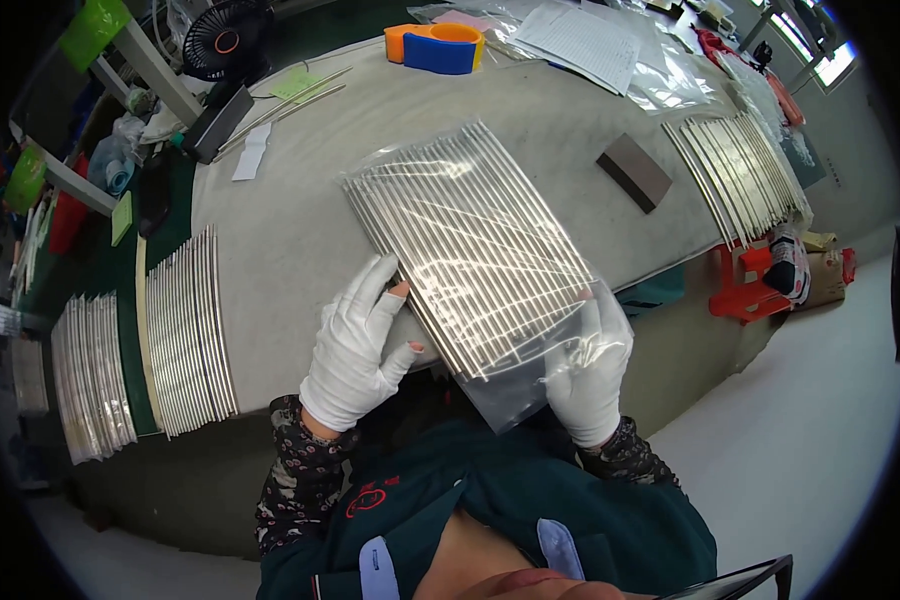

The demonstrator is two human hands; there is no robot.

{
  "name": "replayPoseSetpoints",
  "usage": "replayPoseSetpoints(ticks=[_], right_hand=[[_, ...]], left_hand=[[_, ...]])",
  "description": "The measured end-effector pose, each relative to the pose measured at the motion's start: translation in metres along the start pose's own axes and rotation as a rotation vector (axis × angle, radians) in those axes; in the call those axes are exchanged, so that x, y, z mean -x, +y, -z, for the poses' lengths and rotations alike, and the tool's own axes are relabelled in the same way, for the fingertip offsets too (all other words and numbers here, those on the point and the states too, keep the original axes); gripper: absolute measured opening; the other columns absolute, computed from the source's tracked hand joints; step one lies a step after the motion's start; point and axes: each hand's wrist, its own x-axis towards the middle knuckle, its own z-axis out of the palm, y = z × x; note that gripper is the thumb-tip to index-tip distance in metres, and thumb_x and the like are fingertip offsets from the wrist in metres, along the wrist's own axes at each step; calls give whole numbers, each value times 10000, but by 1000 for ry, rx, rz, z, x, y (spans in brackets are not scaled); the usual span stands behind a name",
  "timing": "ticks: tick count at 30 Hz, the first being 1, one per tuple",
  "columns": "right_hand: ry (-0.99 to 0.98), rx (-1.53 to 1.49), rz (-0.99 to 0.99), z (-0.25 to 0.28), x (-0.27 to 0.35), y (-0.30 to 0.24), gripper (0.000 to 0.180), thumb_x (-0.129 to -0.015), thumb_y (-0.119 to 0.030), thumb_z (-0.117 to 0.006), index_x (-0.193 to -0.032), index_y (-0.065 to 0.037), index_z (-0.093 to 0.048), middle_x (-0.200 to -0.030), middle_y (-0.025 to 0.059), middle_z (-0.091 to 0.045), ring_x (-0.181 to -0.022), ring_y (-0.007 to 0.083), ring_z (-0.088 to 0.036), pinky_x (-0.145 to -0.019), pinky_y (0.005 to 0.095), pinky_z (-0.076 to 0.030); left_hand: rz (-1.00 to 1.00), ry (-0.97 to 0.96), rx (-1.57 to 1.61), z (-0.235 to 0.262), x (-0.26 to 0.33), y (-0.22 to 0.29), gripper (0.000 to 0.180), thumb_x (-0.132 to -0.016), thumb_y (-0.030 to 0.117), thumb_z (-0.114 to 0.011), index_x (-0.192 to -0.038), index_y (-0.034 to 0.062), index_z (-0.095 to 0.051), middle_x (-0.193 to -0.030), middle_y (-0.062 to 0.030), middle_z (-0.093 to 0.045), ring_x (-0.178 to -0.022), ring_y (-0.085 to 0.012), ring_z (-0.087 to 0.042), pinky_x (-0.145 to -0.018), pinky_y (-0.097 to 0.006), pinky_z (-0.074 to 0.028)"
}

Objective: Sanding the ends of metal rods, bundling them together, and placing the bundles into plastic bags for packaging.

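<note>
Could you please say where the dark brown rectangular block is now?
In the head view, the dark brown rectangular block lies right of centre on the grey tabletop, between the clear plastic bag of silvery rods and the silvery rods at far right.

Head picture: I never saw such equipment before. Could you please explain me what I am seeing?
No machine is here: a person works wearing white gloves. The picture comes from a wide camera on the person's head, looking down, so straight edges bend near the rim. Over the grey table is a clear plastic bag with a row of thin, shiny rods inside. The left hand, open, is at its left edge; the right hand is at its lower right corner, though glare hides its grip. More rods lie at left and right, and a brown block lies on the table.
</note>
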Motion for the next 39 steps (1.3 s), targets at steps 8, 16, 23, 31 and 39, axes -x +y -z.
replayPoseSetpoints(ticks=[8,16,23,31,39], right_hand=[[51,-50,109,-2,-1,-3,620,-647,6,-607,-1226,30,-388,-1132,233,-471,-1059,383,-450,-885,457,-372],[-150,19,319,-10,-25,-21,556,-684,-97,-625,-1184,58,-436,-1222,317,-411,-1030,453,-456,-868,486,-396],[-302,-102,367,-19,-65,-24,495,-685,-37,-595,-1155,56,-468,-1200,313,-432,-1042,452,-473,-869,473,-408],[-499,-363,722,-20,-62,-13,500,-696,59,-546,-1186,26,-452,-1240,240,-462,-1169,408,-444,-968,464,-379],[-624,-236,666,-5,-59,-26,730,-673,-266,-675,-1286,13,-392,-1304,252,-381,-1255,434,-318,-1060,490,-240]], left_hand=[[-6,51,-6,-1,-2,-3,505,-870,381,-530,-1209,14,-457,-1302,-209,-430,-1188,-373,-439,-940,-410,-365],[50,125,73,1,0,-4,431,-840,305,-574,-1142,5,-507,-1284,-189,-453,-1156,-350,-463,-927,-401,-376],[81,169,120,-1,3,-3,394,-818,255,-594,-1116,9,-520,-1270,-177,-465,-1137,-340,-476,-910,-400,-393],[64,194,170,-1,3,-4,381,-836,256,-577,-1111,0,-512,-1264,-195,-463,-1140,-364,-471,-919,-404,-399],[-9,-1,-57,-1,-7,1,614,-866,446,-488,-1370,124,-349,-1390,-131,-360,-1280,-385,-320,-989,-467,-315]])
